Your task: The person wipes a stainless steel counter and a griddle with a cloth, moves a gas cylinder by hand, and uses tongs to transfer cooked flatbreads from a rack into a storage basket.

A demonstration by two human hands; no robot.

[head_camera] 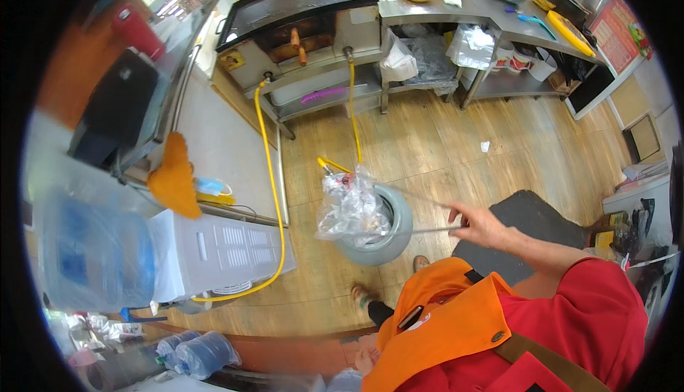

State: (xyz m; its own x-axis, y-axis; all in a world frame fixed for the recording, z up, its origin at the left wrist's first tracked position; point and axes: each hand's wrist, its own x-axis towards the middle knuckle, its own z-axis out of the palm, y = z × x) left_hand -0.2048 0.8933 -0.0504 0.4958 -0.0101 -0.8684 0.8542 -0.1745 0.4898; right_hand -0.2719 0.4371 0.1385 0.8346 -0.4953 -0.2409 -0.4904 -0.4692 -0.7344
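My right hand (478, 225) holds long metal tongs (435, 229) near their handle end. Their two thin arms spread towards a grey-blue gas cylinder (398, 242) on the floor. A crumpled clear plastic bag (352, 210) with some red print covers much of the cylinder's top; whether the tongs' tips touch it cannot be told. A yellow hose (356, 130) runs down to a fitting beside the bag. My left hand (366, 359) is low by the edge of my orange apron (454, 338), partly hidden, and its grip is unclear.
A black-rimmed griddle (299, 5) stands ahead, beside a steel counter (470, 10) with baskets and a metal bowl. Another yellow hose (270, 167) hangs at the left, near a pale plastic cabinet (230, 248). A dark mat (513, 221) lies on the floor at the right.
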